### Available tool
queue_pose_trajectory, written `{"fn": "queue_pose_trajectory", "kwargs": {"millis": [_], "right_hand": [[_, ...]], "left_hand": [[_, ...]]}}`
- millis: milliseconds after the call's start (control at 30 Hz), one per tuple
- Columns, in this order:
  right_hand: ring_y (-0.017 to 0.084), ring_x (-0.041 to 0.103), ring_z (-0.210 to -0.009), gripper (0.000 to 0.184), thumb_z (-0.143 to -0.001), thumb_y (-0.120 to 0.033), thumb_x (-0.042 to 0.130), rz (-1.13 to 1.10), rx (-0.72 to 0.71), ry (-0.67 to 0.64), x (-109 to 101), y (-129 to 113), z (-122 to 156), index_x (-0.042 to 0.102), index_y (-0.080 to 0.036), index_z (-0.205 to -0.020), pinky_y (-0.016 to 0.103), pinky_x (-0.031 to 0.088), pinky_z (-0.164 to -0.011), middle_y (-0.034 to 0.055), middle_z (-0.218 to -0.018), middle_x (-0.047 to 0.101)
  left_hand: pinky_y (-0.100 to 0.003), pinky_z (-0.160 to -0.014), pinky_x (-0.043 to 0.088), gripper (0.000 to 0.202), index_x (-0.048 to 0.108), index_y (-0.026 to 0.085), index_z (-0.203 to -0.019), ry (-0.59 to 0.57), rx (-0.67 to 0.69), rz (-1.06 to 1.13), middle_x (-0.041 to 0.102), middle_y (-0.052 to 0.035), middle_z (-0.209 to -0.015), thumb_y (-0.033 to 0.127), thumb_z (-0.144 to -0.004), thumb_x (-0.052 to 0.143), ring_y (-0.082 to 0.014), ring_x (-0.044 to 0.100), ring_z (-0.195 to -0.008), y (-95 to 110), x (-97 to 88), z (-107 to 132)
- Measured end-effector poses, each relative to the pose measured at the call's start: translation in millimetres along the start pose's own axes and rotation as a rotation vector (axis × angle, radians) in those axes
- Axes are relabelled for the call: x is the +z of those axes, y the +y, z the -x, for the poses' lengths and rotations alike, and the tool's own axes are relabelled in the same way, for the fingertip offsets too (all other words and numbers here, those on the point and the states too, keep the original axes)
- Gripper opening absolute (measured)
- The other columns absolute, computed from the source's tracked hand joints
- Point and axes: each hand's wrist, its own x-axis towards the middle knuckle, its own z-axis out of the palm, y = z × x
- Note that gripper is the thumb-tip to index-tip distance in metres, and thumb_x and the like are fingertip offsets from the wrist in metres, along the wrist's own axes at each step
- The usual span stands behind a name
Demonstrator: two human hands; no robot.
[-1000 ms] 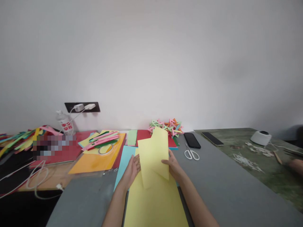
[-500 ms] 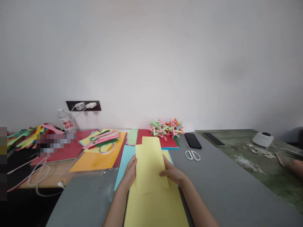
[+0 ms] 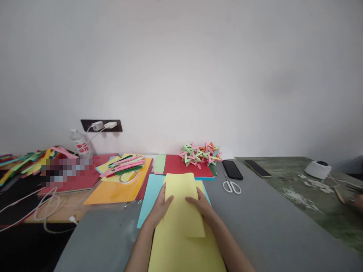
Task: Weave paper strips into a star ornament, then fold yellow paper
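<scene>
Between my hands is a yellow sheet of paper (image 3: 183, 211), narrow and tall, held up over more yellow paper (image 3: 172, 253) that reaches to the bottom of the view. My left hand (image 3: 161, 207) grips its left edge, thumb on the front and fingers behind. On the right edge, my right hand (image 3: 202, 204) pinches it the same way, its thumb lying across the front. A light blue sheet (image 3: 147, 204) lies flat beneath, showing mostly to the left of my left hand.
White-handled scissors (image 3: 231, 186) and a black phone (image 3: 232, 170) lie to the right. Behind are folded paper stars (image 3: 200, 154) on red paper (image 3: 172, 166). Coloured strips (image 3: 124, 165) and a tape roll (image 3: 128, 176) rest on orange paper (image 3: 113, 194). Another person's hand (image 3: 359, 204) is at far right.
The top of the held yellow paper was stepped and now looks even and lower. My left thumb has come onto its front. The other person's hand has shifted slightly.
</scene>
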Motion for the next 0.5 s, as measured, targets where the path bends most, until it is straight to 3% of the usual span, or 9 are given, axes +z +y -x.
{"fn": "queue_pose_trajectory", "kwargs": {"millis": [100, 233, 367, 500], "right_hand": [[0.028, 0.064, -0.081, 0.050, -0.053, -0.026, 0.074, 0.018, 0.002, 0.014, -3.4, 4.3, -3.4, 0.051, -0.022, -0.098, 0.042, 0.050, -0.072, 0.0044, -0.089, 0.068], [0.028, 0.063, -0.083, 0.053, -0.053, -0.021, 0.071, 0.013, 0.009, -0.008, -5.2, 3.3, -2.0, 0.050, -0.024, -0.101, 0.043, 0.050, -0.073, 0.0030, -0.090, 0.067], [0.028, 0.063, -0.086, 0.057, -0.054, -0.018, 0.069, -0.021, 0.016, -0.050, -5.8, 2.9, -1.1, 0.048, -0.024, -0.106, 0.043, 0.049, -0.076, 0.0025, -0.093, 0.067], [0.028, 0.062, -0.088, 0.058, -0.054, -0.014, 0.067, -0.042, 0.013, -0.090, -7.4, 3.6, -1.3, 0.047, -0.024, -0.108, 0.042, 0.049, -0.075, 0.0023, -0.094, 0.067]], "left_hand": [[-0.036, -0.099, 0.036, 0.077, 0.028, 0.026, -0.134, -0.041, 0.007, -0.028, 0.029, -0.0084, -0.143, 0.029, -0.068, 0.067, -0.0259, 0.027, -0.130, 0.8, -0.8, 1.4], [-0.036, -0.101, 0.033, 0.080, 0.022, 0.026, -0.137, -0.088, 0.003, -0.015, 0.023, -0.0072, -0.146, 0.027, -0.070, 0.066, -0.0248, 0.022, -0.132, 1.9, -2.4, 2.7], [-0.038, -0.102, 0.032, 0.084, 0.017, 0.029, -0.138, -0.129, -0.012, 0.012, 0.027, -0.0069, -0.144, 0.023, -0.070, 0.066, -0.0251, 0.022, -0.132, 1.5, -5.0, 2.4], [-0.039, -0.103, 0.030, 0.081, 0.023, 0.029, -0.137, -0.167, 0.016, 0.031, 0.030, -0.0070, -0.143, 0.022, -0.069, 0.066, -0.0262, 0.029, -0.129, -1.2, -7.9, 0.8]]}}
